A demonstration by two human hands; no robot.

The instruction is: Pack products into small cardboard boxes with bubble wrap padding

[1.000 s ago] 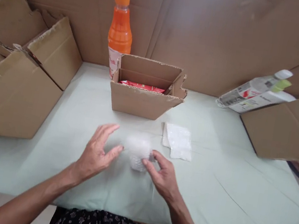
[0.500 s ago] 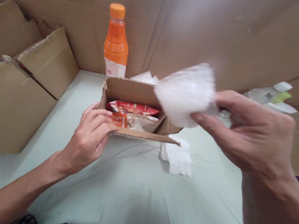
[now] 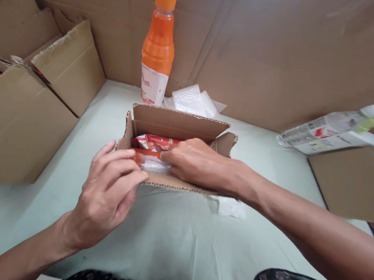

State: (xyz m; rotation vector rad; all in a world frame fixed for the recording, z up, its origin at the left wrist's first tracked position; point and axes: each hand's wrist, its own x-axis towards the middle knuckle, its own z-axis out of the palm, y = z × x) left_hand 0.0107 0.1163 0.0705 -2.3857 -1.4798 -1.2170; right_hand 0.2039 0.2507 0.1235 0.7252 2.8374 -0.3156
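In the middle stands a small cardboard box (image 3: 180,122) with its top flaps up. Inside it lie a red snack packet (image 3: 153,142) and, nearer to me, an orange-and-white packet (image 3: 138,157). My left hand (image 3: 107,193) grips the box's near left corner, thumb and fingers on the walls. My right hand (image 3: 200,163) reaches down into the box with fingers closed on a piece of bubble wrap (image 3: 155,166), which lies against the near wall by the orange packet. The fingertips are partly hidden.
An orange drink bottle (image 3: 158,50) stands behind the box, beside more bubble wrap (image 3: 193,100). Another bubble wrap piece (image 3: 231,207) lies at the box's near right. Larger cardboard boxes (image 3: 15,127) are at left. A clear bottle (image 3: 327,126) leans at right by another carton (image 3: 361,182).
My right hand has moved left and down, carrying the bubble wrap from above the box's right side into the box. My left hand stays on the corner. The view has shifted slightly.
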